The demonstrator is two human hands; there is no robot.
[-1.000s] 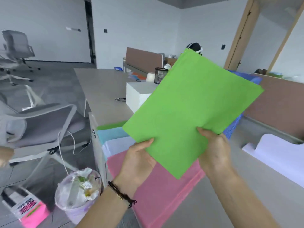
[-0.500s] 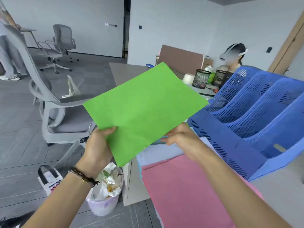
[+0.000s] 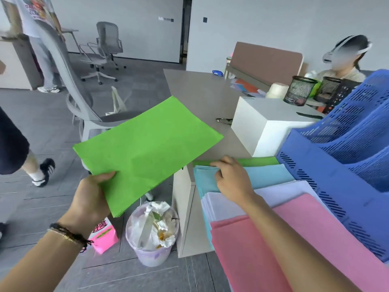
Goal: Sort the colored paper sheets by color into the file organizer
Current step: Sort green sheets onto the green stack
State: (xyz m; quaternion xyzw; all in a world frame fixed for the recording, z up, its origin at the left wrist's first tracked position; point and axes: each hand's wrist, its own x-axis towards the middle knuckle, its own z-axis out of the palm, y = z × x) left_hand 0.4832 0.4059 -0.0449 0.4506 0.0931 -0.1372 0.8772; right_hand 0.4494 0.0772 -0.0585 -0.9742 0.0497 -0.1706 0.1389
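**Green sheets held beside the bench**

The left hand (image 3: pixel 90 199) pinches the green sheets (image 3: pixel 147 148) at their near corner, out over the floor. The right hand (image 3: pixel 231 178), fingers bent, touches the light blue stack (image 3: pixel 271 175) on the bench (image 3: pixel 202 95), near the blue file organizer (image 3: pixel 336 165). The pink bag (image 3: pixel 104 237) has print I cannot read.

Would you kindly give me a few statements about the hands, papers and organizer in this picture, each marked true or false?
1. The left hand holds the green sheets. True.
2. The right hand also holds them. False: it reaches the stacks lying on the desk.
3. The pink stack lies nearest the camera. True.
4. The blue file organizer is left of the stacks. False: right.
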